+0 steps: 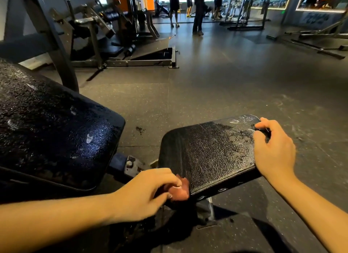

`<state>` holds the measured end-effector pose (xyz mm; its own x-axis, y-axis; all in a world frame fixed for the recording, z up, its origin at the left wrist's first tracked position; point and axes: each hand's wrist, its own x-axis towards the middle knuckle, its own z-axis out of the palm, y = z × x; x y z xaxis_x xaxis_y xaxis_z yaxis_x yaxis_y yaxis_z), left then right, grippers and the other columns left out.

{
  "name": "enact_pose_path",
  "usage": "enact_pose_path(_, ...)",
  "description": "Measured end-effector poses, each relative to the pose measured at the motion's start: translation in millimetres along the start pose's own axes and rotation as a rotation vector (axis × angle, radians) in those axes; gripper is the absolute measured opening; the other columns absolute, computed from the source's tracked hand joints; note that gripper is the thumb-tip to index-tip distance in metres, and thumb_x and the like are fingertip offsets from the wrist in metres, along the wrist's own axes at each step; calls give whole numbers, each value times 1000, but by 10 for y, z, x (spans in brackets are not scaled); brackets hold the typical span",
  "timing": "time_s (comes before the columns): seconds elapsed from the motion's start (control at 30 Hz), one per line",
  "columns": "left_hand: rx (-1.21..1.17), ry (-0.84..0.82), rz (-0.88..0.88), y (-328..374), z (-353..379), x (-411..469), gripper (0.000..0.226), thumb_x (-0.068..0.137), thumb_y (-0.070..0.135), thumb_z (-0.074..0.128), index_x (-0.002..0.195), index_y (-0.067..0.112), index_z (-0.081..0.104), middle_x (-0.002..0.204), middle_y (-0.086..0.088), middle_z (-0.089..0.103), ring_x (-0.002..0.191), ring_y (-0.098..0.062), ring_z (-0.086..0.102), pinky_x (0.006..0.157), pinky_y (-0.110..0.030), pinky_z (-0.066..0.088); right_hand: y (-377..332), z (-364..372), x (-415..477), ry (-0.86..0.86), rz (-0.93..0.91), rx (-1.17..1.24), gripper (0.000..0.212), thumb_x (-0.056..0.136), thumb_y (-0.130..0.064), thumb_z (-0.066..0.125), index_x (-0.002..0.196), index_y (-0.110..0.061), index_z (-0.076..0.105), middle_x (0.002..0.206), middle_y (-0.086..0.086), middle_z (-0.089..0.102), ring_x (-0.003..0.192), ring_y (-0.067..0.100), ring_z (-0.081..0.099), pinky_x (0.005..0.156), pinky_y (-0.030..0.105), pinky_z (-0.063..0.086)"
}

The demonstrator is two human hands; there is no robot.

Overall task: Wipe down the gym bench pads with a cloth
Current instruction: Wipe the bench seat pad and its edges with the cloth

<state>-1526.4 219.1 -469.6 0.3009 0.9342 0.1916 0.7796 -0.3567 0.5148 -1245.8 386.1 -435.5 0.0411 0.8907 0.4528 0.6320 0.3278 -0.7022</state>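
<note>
A small black seat pad (209, 151) with cracked vinyl lies low in the middle of the view, its right part wet and shiny. My left hand (145, 192) is closed around a bunched reddish cloth (180, 190) at the pad's near left corner. Over at the pad's right end, my right hand (273, 149) rests with its fingers curled over the far corner. The large black back pad (50, 128) fills the left side, speckled with droplets.
A metal hinge bracket (130, 166) joins the two pads. Dark rubber floor (216, 83) spreads beyond. Weight machines (105, 35) stand at the back left, racks (244, 13) at the back right. Several people (197, 11) stand far off near bright windows.
</note>
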Motion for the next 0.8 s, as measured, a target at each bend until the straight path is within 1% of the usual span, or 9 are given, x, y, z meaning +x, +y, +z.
enact_pose_path(0.07, 96, 10, 72, 1, 4, -14, 28, 92, 13, 62, 117, 26, 63, 107, 13, 59, 101, -8, 57, 90, -24, 45, -6, -2, -4, -1, 4, 3, 30, 85, -33, 42, 106, -22, 61, 141, 0, 61, 97, 34, 66, 87, 44, 47)
enact_pose_path(0.13, 142, 72, 39, -111, 23, 238, 30, 89, 9, 59, 114, 25, 64, 105, 6, 62, 99, -17, 60, 88, -33, 48, -19, -9, -9, -2, 9, 9, 30, 85, -33, 42, 105, -22, 61, 141, -1, 61, 102, 33, 66, 89, 45, 48)
enact_pose_path(0.27, 115, 336, -353, -538, -23, 979, 34, 84, 6, 61, 110, 23, 75, 106, -1, 75, 103, -27, 68, 84, -33, 49, -30, -23, -11, -8, 27, 15, 30, 84, -34, 43, 104, -23, 62, 140, -3, 62, 112, 28, 64, 92, 45, 47)
enact_pose_path(0.33, 73, 336, -460, -606, -36, 1119, 33, 84, 10, 64, 112, 23, 75, 106, 0, 76, 102, -24, 67, 79, -29, 45, -27, -16, -19, -10, 23, 16, 29, 85, -34, 43, 104, -24, 62, 140, -3, 62, 114, 28, 63, 93, 47, 48)
enact_pose_path(0.47, 81, 288, -330, -279, -11, 884, 31, 82, 37, 78, 110, 28, 73, 104, 9, 70, 95, -15, 62, 84, -32, 47, -23, -13, -10, -14, 25, 20, 30, 85, -33, 43, 105, -23, 63, 140, -3, 62, 115, 25, 63, 94, 44, 46)
enact_pose_path(0.6, 5, 174, 60, 214, 149, 338, 19, 86, 25, 74, 105, 26, 70, 102, 12, 63, 96, -8, 60, 87, -27, 47, -15, -5, -3, -15, 23, 21, 29, 85, -33, 43, 105, -23, 62, 140, -2, 62, 114, 25, 63, 92, 43, 46)
enact_pose_path(0.67, 55, 111, 132, 191, 174, 302, 20, 90, 22, 69, 110, 23, 68, 109, 8, 62, 101, -11, 58, 90, -25, 45, -2, -2, -1, -13, 16, 20, 28, 86, -32, 44, 104, -23, 62, 140, -2, 62, 115, 25, 63, 92, 45, 47)
enact_pose_path(0.73, 88, 204, 76, -28, 136, 566, 16, 90, 18, 68, 105, 24, 69, 106, 6, 65, 99, -16, 61, 91, -33, 48, -5, 2, -9, -10, 2, 20, 27, 86, -32, 45, 104, -23, 63, 139, -1, 63, 114, 25, 63, 92, 44, 47)
enact_pose_path(0.8, 7, 391, -194, -370, 44, 991, 18, 86, 17, 70, 102, 25, 74, 103, 4, 71, 100, -19, 66, 93, -40, 51, -3, -5, -3, -11, 2, 21, 25, 87, -30, 46, 104, -23, 63, 139, -1, 63, 115, 25, 63, 91, 43, 46)
